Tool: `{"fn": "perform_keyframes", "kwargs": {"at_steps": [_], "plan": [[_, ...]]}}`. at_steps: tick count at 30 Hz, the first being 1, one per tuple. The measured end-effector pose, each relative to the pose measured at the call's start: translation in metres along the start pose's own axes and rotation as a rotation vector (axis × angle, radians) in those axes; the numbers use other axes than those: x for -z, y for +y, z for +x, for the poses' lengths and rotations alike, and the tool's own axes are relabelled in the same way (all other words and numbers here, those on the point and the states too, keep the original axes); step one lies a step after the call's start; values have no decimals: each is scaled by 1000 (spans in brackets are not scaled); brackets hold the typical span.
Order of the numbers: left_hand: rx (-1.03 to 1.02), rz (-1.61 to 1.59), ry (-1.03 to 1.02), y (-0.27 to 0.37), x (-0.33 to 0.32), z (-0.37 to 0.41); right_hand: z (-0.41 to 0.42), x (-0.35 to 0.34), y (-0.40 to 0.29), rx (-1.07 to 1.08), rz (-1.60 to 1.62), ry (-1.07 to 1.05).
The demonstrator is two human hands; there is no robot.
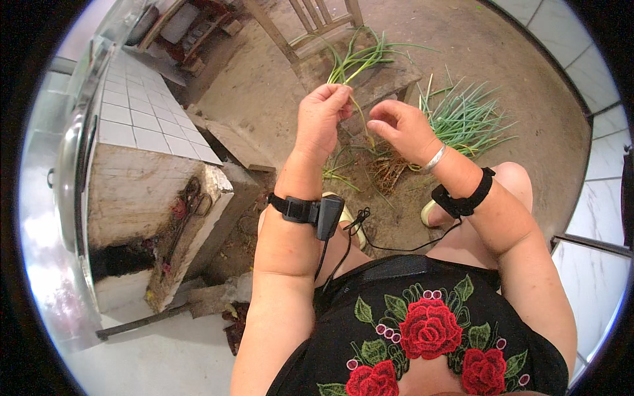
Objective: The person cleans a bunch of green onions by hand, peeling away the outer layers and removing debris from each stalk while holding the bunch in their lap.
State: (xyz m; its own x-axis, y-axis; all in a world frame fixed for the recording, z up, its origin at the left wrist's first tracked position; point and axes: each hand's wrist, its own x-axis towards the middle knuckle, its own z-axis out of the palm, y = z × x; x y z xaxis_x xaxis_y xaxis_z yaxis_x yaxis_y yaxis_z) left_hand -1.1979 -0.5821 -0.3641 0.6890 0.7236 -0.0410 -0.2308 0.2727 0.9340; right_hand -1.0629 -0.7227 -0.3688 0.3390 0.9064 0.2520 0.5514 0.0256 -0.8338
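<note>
Between thumb and fingers, my left hand (325,111) pinches a thin green onion stalk (363,118), part of which hangs down, yellowish, towards the floor. Long green onion leaves (364,58) spread just beyond that hand, over the wooden chair's seat; whether these are held or lie on the seat is partly unclear. My right hand (403,126) is beside the hanging stalk, fingers curled and thumb apart, with nothing visible in it. Behind and right of it, a big bunch of green onions (463,116) lies on the floor, its brown roots (389,173) towards me. Loose green leaves (342,173) lie left of the roots.
A low wooden chair (317,72) stands in front of me. To the left is a white-tiled stove (148,116) with scissors (200,205) hanging on its side. A wooden board (237,147) lies by it. Black cables (391,249) run between the wrist straps. Tiled walls (599,208) rise at right.
</note>
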Motion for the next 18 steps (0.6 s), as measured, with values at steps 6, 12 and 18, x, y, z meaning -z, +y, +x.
{"fn": "perform_keyframes", "kwargs": {"at_steps": [6, 12, 18], "plan": [[46, -24, -24, -9, -11, -1, 4, 1, 7, -191, 199, -155], [64, 18, -28, -8, -19, -2, 2, 3, 14, -219, 323, -147], [48, 251, -85, -8, -23, -6, 1, 8, 16, -243, 295, -176]]}}
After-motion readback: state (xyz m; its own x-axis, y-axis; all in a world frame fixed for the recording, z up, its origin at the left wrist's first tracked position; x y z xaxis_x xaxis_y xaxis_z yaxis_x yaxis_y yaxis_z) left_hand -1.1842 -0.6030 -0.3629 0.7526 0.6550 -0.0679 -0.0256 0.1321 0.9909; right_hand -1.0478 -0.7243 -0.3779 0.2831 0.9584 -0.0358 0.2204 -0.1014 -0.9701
